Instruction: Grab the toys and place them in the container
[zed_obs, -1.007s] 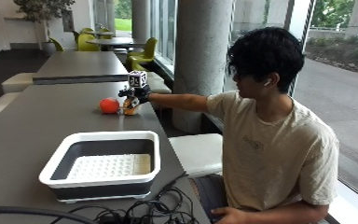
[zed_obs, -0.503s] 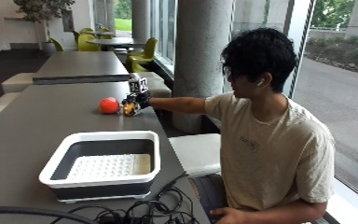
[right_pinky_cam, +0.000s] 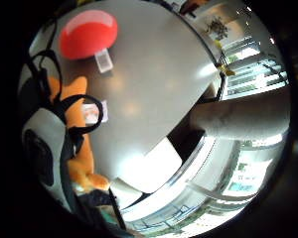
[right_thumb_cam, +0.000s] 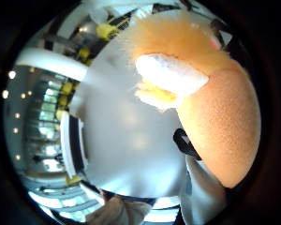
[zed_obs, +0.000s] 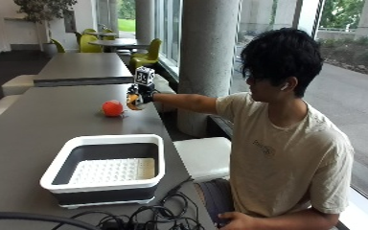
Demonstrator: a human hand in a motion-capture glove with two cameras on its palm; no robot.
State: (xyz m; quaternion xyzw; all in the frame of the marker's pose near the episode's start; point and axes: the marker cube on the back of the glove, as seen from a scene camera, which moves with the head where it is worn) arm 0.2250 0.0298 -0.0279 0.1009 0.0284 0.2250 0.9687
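In the outside view the gloved right hand [zed_obs: 137,96] is stretched out to the upper middle of the frame, its fingers curled round an orange plush toy [zed_obs: 132,102], which now looks raised just off the tabletop [zed_obs: 31,143], where a second ago the hand sat lower over it. That suggests the first toy is picked up and the carry to the container [zed_obs: 104,167], in the lower left of the frame and well apart from the hand, comes next. The red ball [zed_obs: 112,108] lies on the tabletop just beside the hand, untouched. The thumb-side palm view adds the plush's fur and pale patch pressed close to the palm; the little-finger view shows tabletop beneath the toy and a paper tag beside the ball.
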